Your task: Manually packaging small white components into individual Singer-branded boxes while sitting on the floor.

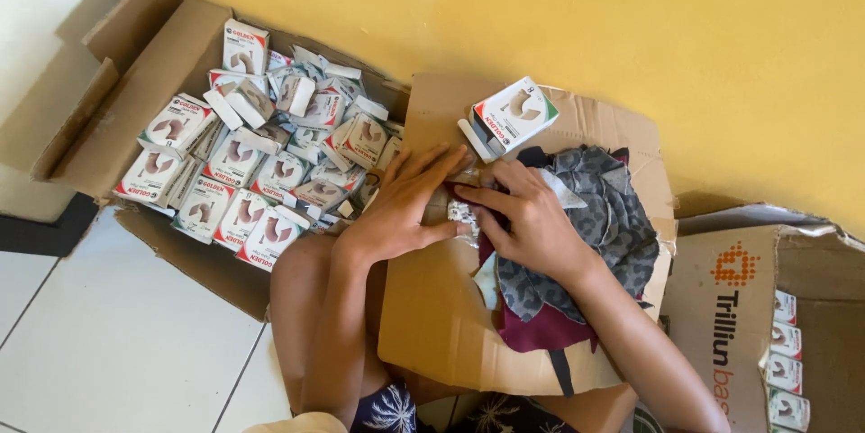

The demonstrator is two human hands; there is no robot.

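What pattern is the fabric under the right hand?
Grey with dark leopard-like spots on the fabric, over a maroon piece; head view shows it.
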